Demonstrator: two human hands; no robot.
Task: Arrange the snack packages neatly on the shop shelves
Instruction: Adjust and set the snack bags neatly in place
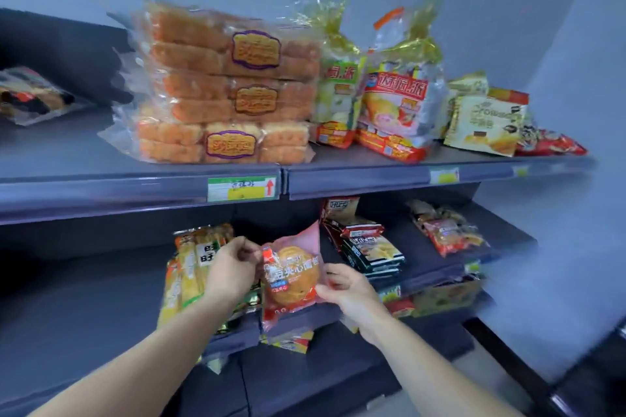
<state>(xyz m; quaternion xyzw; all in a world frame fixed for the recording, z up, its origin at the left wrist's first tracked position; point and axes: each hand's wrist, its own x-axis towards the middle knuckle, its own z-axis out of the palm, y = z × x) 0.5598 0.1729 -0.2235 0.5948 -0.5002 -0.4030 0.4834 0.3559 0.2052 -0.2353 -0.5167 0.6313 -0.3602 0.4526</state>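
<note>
Held the pink bun packet (291, 278) upright at the front edge of the middle shelf (233, 337), between yellow packets (189, 267) on the left and dark packets (369, 254) on the right; pinched its upper left corner with the curled fingers of the left hand (230, 267); gripped its lower right edge between thumb and fingers of the right hand (349, 288); showed, on the top shelf (135, 189) above, three stacked bread packs (230, 85) just beside tied cake bags (396, 95); showed a green-and-white price label (242, 188) on that shelf's rim.
</note>
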